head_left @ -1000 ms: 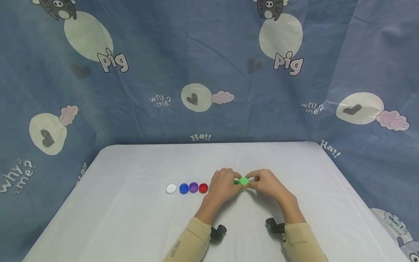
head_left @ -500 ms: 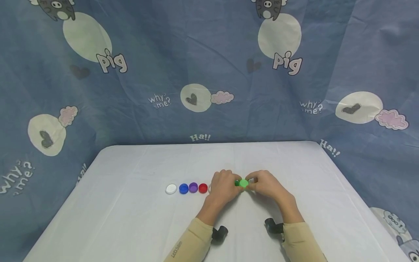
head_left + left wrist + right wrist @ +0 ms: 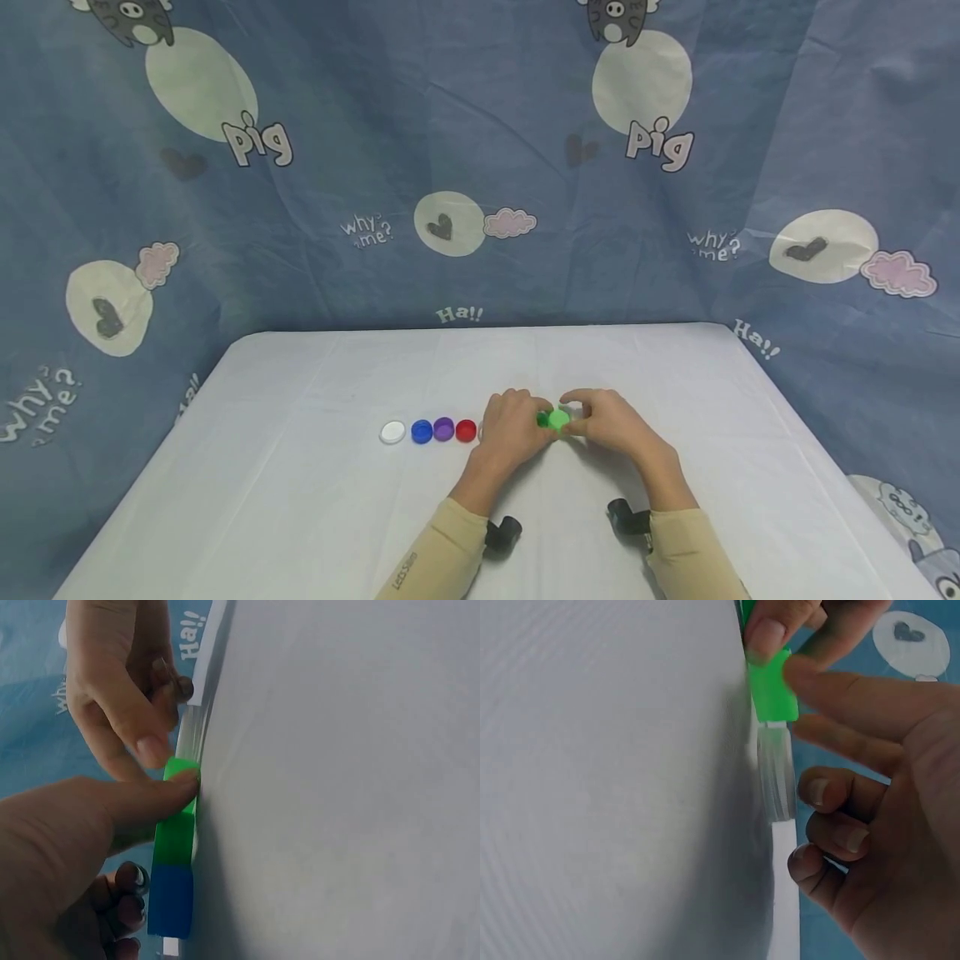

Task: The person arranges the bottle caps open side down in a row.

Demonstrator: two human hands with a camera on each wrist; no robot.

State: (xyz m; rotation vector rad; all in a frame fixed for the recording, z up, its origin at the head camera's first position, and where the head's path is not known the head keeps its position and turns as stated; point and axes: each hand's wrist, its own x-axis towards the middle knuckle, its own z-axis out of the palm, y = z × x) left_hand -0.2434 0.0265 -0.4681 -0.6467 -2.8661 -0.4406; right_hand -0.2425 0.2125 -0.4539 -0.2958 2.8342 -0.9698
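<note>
The bright green cap is sitting on the counter, a dark green cap lying just beside it at nine o'clock. From nine o'clock, the left hand is pinching the bright green cap with its fingers. At three o'clock, the right hand is gripping nothing; thumb and forefinger are standing apart, and thumb contact with the cap cannot be determined. A clear ribbed piece is showing at the bright cap's six o'clock in the right wrist view. Farther toward nine o'clock, a red cap, purple cap, blue cap and white cap are forming a row.
</note>
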